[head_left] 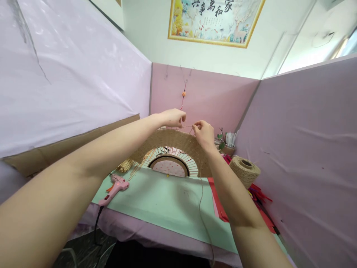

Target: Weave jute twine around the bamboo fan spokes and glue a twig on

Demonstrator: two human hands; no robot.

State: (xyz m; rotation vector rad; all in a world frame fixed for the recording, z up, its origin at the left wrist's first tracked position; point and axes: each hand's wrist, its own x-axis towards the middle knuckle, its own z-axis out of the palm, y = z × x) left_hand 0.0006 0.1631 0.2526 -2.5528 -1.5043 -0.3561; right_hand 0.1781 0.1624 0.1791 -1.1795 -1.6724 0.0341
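Note:
A half-round woven fan [174, 138] stands upright on the table, its broad band of brown twine laced over thin spokes. At its base sits a half-round pink panel [169, 166] with small dots. My left hand [174, 118] is closed above the fan's top edge, its fingertips at a thin strand of twine [187, 126]. The strand stretches across to my right hand [204, 133], which pinches it between thumb and finger just right of the fan's top. Loose twine [201, 201] hangs from the fan's right side over the table's front edge.
A twine spool [244, 170] stands right, near red sheets [219, 204]. On the left lie a pink glue gun [115, 190] and thin sticks [124, 165]. A beaded pendant [183, 94] hangs on the back panel [220, 96]. Lilac-covered partitions [301, 149] flank the table.

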